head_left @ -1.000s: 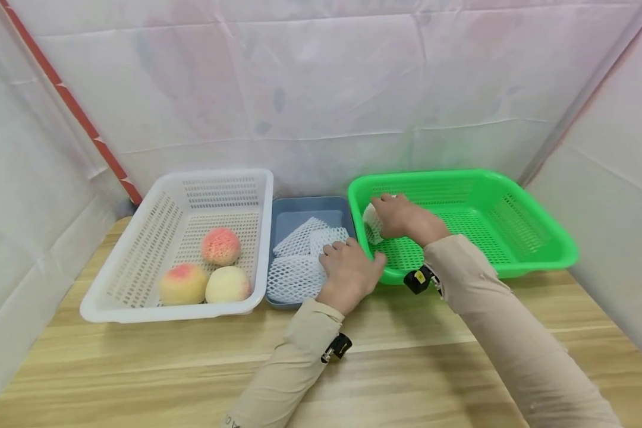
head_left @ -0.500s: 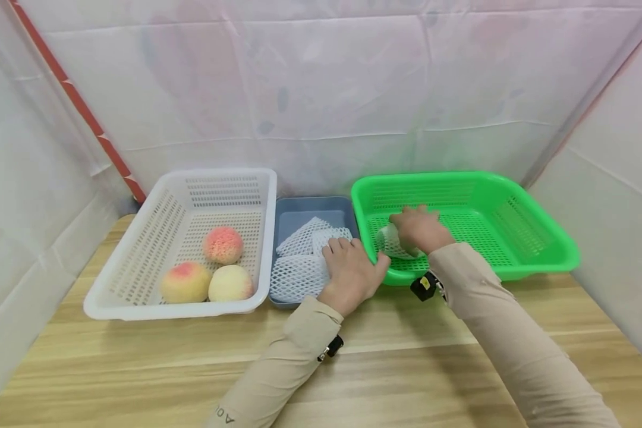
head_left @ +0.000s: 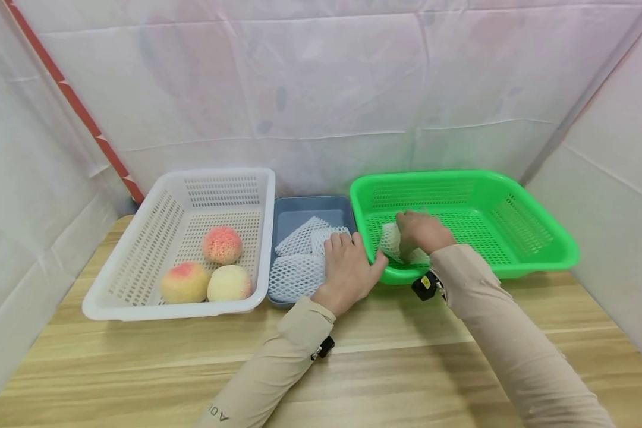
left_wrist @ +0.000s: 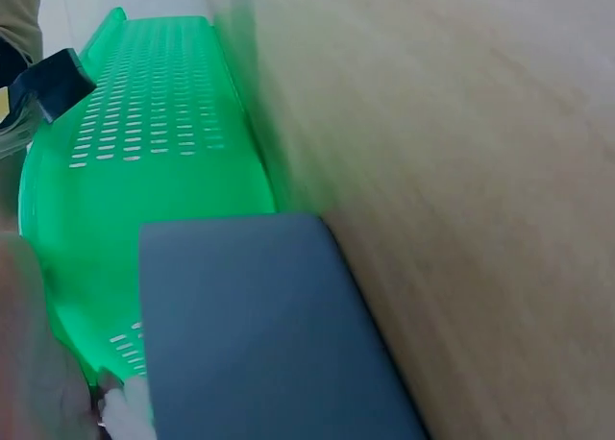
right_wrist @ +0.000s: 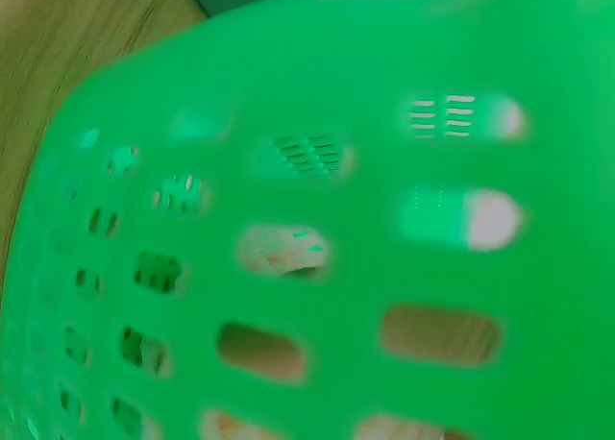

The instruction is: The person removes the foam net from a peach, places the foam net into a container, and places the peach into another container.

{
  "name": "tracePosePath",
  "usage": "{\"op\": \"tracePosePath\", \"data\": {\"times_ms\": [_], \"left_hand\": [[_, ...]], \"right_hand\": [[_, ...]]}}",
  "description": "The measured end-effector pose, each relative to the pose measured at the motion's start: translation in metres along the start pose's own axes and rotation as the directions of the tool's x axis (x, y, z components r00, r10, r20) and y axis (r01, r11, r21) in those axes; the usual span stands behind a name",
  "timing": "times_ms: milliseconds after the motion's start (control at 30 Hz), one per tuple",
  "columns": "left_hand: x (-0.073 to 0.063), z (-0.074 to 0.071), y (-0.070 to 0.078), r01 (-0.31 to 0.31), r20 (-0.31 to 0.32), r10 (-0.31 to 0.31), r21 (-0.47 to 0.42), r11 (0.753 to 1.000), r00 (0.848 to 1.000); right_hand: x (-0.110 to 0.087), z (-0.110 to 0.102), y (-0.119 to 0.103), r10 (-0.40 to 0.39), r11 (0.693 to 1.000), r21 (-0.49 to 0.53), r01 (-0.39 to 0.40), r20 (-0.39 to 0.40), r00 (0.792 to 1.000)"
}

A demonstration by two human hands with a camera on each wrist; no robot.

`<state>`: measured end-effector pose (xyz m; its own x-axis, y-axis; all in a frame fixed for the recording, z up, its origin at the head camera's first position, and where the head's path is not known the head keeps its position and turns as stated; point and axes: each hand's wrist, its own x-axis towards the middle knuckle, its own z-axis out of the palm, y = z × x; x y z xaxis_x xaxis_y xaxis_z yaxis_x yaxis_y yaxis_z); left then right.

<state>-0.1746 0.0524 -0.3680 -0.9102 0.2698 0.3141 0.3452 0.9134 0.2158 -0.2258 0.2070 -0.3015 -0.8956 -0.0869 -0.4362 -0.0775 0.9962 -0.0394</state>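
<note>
My right hand (head_left: 424,233) reaches down into the green basket (head_left: 559,249), fingers curled down over a white foam net (head_left: 389,239). The net lies in the left part of that basket; whether anything is inside it I cannot tell. In the right wrist view the basket wall (right_wrist: 336,190) hides most of the hand. My left hand (head_left: 349,270) rests where the blue-grey tray (head_left: 310,204) and the green basket meet, thumb spread over the green rim and fingers over the tray. Several foam nets (head_left: 298,276) lie in the tray, partly covered by that hand.
At the left stands a white basket (head_left: 107,309) with three peaches: a reddish peach (head_left: 222,245), a yellow-red peach (head_left: 185,283) and a pale peach (head_left: 229,283). All containers stand on a wooden table (head_left: 155,368), with pale cloth (head_left: 321,71) hanging behind.
My right hand has moved right and nearer to me inside the green basket, and the foam net moved with it from the left wall. The left hand has stayed almost still.
</note>
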Motion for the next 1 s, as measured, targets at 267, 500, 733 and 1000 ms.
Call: {"op": "tracePosePath", "data": {"times_ms": [267,500,733,1000], "left_hand": [[0.001,0.001,-0.001,-0.023,-0.004,0.022,-0.007,1.0,1.0],[0.0,0.0,0.0,-0.018,-0.017,0.018,-0.003,1.0,1.0],[-0.003,0.008,-0.008,-0.021,0.034,0.025,-0.128,0.992,0.999],[-0.006,-0.009,-0.051,-0.138,-0.089,0.114,-0.338,0.931,0.989]], "right_hand": [[0.002,0.002,0.006,-0.052,0.994,0.092,0.053,-0.018,0.998],[0.004,0.003,0.013,-0.091,0.986,0.125,0.106,-0.123,0.988],[-0.037,-0.015,0.003,-0.108,0.981,0.106,0.16,-0.385,0.917],[-0.126,0.026,-0.049,-0.297,0.943,-0.068,0.325,-0.612,0.733]]}}
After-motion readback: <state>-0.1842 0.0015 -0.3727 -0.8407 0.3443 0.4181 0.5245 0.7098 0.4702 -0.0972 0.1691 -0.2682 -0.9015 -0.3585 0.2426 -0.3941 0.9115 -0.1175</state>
